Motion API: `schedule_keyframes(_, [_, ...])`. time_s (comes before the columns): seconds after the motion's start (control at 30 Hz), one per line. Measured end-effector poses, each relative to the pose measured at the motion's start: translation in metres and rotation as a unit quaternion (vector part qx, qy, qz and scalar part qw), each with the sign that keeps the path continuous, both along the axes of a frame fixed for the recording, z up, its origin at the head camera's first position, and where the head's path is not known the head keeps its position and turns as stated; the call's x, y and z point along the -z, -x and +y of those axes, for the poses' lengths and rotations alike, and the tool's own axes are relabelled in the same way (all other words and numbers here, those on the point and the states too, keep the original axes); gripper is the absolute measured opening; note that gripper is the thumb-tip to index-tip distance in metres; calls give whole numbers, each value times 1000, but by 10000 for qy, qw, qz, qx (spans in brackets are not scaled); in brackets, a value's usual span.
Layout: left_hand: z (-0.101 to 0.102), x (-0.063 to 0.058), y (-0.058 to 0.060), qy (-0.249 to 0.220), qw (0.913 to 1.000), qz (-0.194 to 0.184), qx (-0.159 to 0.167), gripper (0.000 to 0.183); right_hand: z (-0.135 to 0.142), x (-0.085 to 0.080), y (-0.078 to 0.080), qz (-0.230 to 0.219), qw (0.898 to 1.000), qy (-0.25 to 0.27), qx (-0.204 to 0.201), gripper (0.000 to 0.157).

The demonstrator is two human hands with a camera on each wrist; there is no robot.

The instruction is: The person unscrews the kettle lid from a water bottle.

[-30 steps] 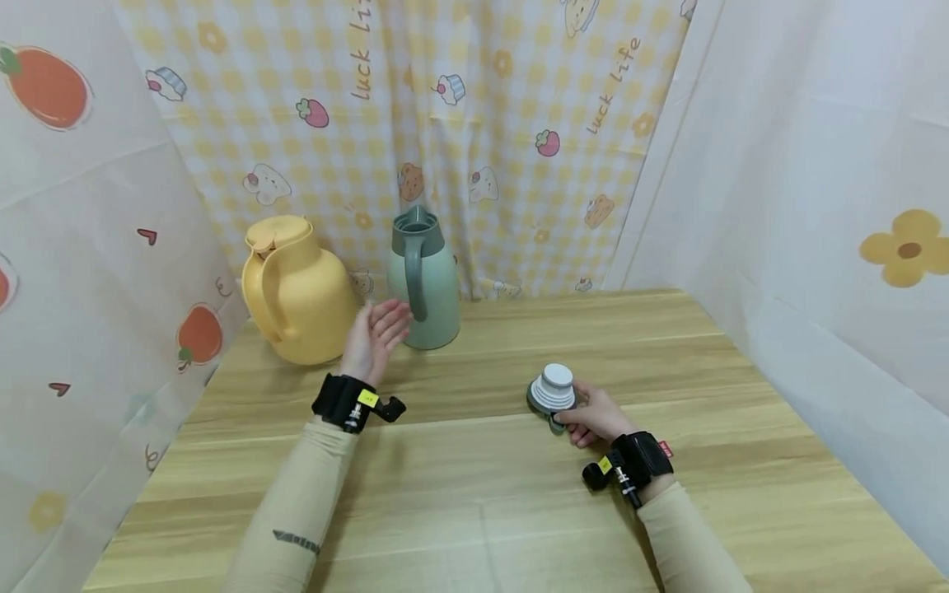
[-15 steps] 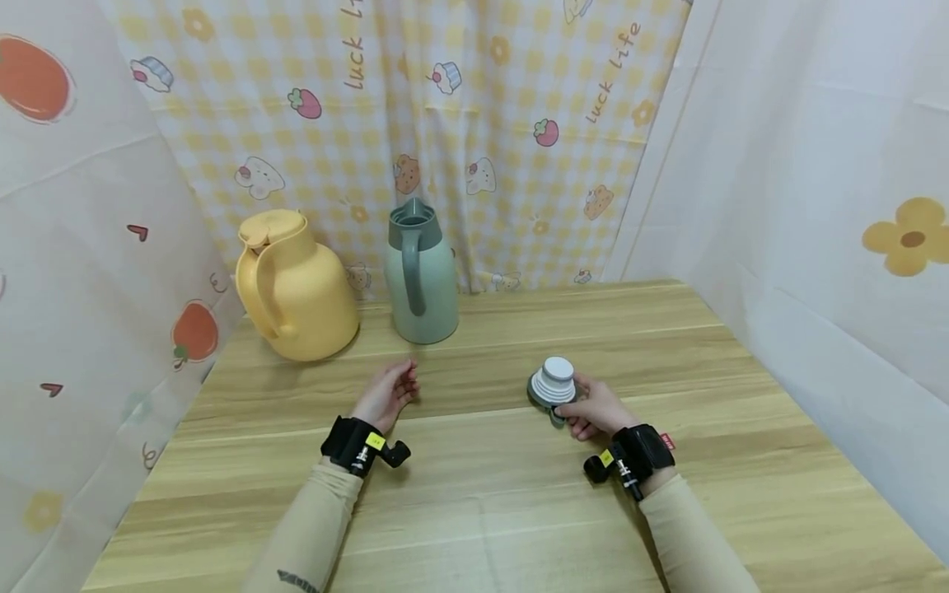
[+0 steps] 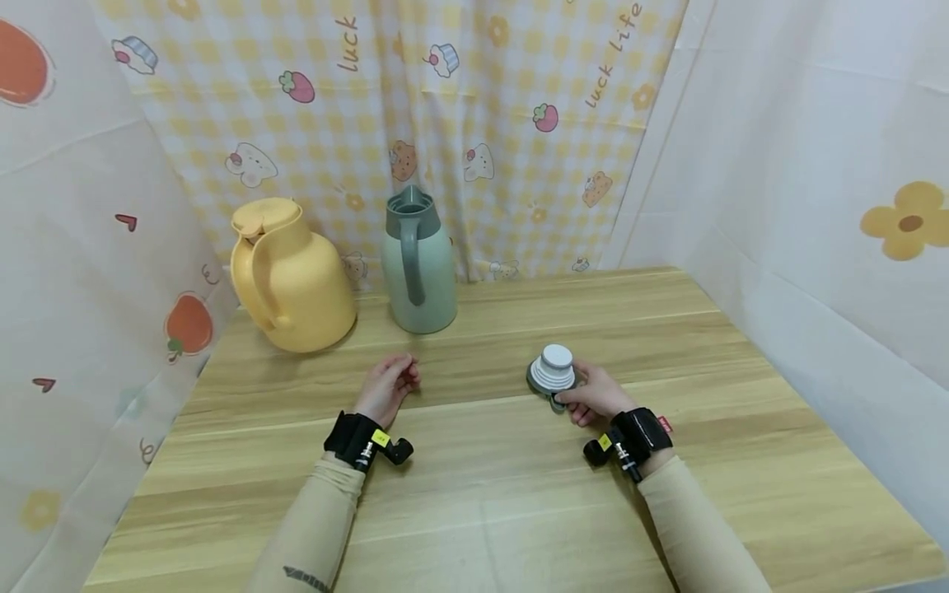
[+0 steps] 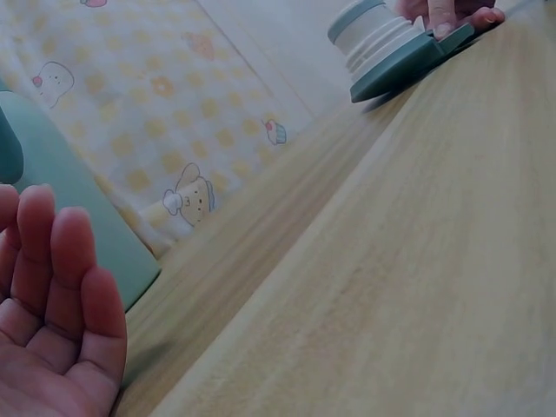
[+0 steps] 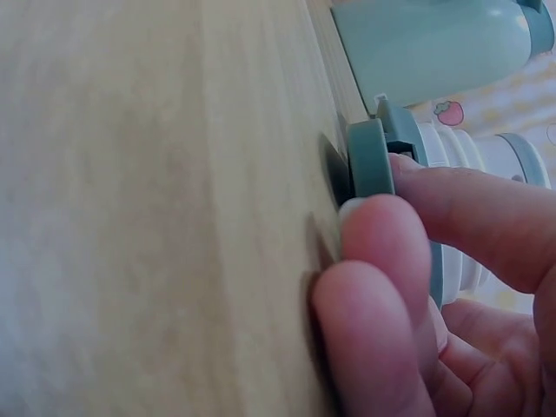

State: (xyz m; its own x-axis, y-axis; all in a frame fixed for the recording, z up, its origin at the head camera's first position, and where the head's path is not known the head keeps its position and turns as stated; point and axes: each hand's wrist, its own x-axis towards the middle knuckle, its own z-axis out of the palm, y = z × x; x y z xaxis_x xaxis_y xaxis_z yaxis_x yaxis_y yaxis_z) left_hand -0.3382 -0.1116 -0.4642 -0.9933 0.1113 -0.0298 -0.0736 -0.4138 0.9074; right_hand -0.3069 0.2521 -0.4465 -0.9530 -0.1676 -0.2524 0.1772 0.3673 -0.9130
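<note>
A thermos lid (image 3: 554, 372) with a stepped white plug and a grey-green rim sits plug-up on the table at centre right. My right hand (image 3: 597, 394) pinches its rim near the small tab (image 5: 371, 158), fingertips close to the tabletop. My left hand (image 3: 387, 390) rests on the table at centre left, fingers loosely curled, holding nothing. Behind it stands a pale green thermos jug (image 3: 430, 284), upright, its dark green neck open at the top and its handle facing me. In the left wrist view the curled left fingers (image 4: 69, 261) show beside the jug's base.
A yellow jug (image 3: 311, 288) with its lid on stands at the back left, beside the green one. A yellow checked curtain (image 3: 482, 82) hangs behind the wooden table (image 3: 474, 461), and white printed cloth (image 3: 801, 206) closes off both sides.
My left hand has drawn back from the green jug and come down to the table, its fingers curling in. The right hand keeps its pinch on the lid. The head view has tilted slightly.
</note>
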Motion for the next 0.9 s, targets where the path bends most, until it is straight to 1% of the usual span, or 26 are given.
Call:
schedule_keyframes(0.1, [-4, -4, 2, -23, 10000, 72, -37, 14, -5, -4, 7, 37, 10000, -64, -32, 85])
schedule_keyframes(0.23, [-8, -8, 2, -25, 9999, 47, -131, 13, -13, -9, 19, 123, 9995, -235, -146, 85])
schedule_keyframes(0.4, [-10, -11, 2, 62, 9998, 51, -165, 16, -26, -18, 40, 91, 9976, -611, -322, 83])
schedule_keyframes(0.53, [-9, -11, 0, 107, 9997, 132, -154, 17, -38, -25, 65, 39, 9943, -938, -510, 84])
schedule_keyframes(0.6, [-9, -10, -2, 119, 9997, 111, -156, 18, -45, -25, 79, -25, 9935, -1008, -531, 85])
schedule_keyframes(0.67, [-8, -8, -5, 141, 9998, 54, -155, 18, -52, -23, 94, -76, 9933, -1025, -535, 87])
schedule_keyframes(0.77, [-4, -4, -10, 98, 9998, -21, -171, 17, -61, -19, 114, -160, 9944, -916, -503, 85])
schedule_keyframes(0.9, [-3, -2, -13, 29, 9999, 71, -125, 15, -71, -19, 140, -20, 9951, -835, -535, 79])
